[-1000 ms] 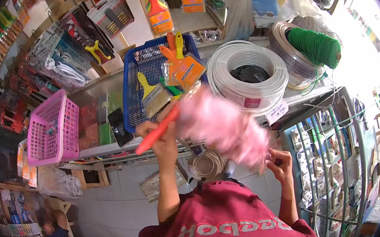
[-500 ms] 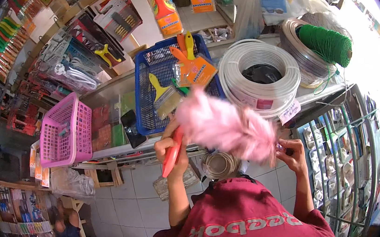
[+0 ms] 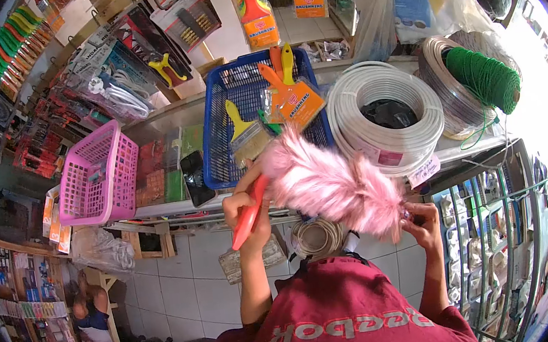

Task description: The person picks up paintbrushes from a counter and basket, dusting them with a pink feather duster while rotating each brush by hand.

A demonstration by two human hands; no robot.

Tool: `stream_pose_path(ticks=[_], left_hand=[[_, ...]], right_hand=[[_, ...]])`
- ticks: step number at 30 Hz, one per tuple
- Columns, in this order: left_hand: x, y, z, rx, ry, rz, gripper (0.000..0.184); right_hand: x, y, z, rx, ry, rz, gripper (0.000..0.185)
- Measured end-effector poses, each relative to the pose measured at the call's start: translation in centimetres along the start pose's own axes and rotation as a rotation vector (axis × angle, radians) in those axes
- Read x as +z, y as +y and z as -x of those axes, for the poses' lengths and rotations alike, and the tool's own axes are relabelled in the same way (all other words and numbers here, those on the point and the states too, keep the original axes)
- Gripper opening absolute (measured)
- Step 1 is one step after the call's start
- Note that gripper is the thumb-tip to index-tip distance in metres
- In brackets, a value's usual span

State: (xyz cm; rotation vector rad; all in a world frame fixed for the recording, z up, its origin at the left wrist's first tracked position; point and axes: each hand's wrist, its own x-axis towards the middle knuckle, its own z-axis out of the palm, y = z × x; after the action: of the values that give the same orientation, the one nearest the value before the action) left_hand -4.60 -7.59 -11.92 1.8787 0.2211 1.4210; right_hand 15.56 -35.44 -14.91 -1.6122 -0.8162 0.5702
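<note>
In the head view, my left hand is closed around a red-handled paintbrush. The handle slants down and left, and its bristle end is hidden behind a pink fluffy duster. My right hand pinches the duster at its right end, where its handle is mostly covered by fingers. The duster stretches between both hands, its left end against or in front of the left fingers. Just beyond it a blue plastic basket contains brushes, including an orange-handled brush in packaging and a yellow-handled brush.
On the counter are a pink basket, a black phone, a white cable coil and a green twine roll. Packaged brushes hang above. A person sits at lower left.
The duster was blurred by motion and now appears sharper, at nearly the same spot. The whole view has shifted slightly. Both hands keep their holds.
</note>
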Motion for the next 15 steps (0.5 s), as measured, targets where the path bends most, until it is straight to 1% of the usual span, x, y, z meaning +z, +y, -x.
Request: stream_pose_path(ticks=[3, 4, 6, 7, 8, 9, 11, 12, 15], left_hand=[[0.6, 0.2, -0.3, -0.018, -0.020, 0.181, 0.031], [0.5, 0.0, -0.1, -0.014, -0.019, 0.155, 0.032], [0.4, -0.4, 0.3, -0.008, -0.010, 0.101, 0.034], [0.4, 0.3, 0.5, -0.082, 0.010, 0.044, 0.031], [0.7, 0.1, 0.2, -0.077, 0.040, 0.106, 0.031], [1.1, -0.2, 0.0, -0.072, 0.070, 0.170, 0.031], [1.8, -0.5, 0.4, -0.147, 0.215, 0.295, 0.027], [2.0, -0.6, 0.2, -0.178, 0.288, 0.358, 0.026], [2.2, 0.6, -0.2, -0.476, 0.568, 0.479, 0.027]], right_hand=[[0.3, 1.3, -0.5, 0.167, 0.233, -0.008, 0.037], [0.4, 0.8, -0.5, 0.177, 0.207, -0.070, 0.035], [-0.4, 0.9, -0.2, 0.049, 0.043, 0.027, 0.035], [-0.8, 1.0, 0.0, -0.012, -0.039, 0.075, 0.035], [-1.2, 1.1, -0.3, 0.105, -0.048, 0.143, 0.034], [-1.2, 1.1, -0.3, 0.160, -0.018, 0.121, 0.034], [-0.6, 0.8, -0.7, 0.259, 0.042, 0.079, 0.033], [-0.4, 0.4, -0.4, 0.242, 0.005, 0.049, 0.032], [-0.4, 2.6, 0.1, 0.180, -0.140, -0.008, 0.036]])
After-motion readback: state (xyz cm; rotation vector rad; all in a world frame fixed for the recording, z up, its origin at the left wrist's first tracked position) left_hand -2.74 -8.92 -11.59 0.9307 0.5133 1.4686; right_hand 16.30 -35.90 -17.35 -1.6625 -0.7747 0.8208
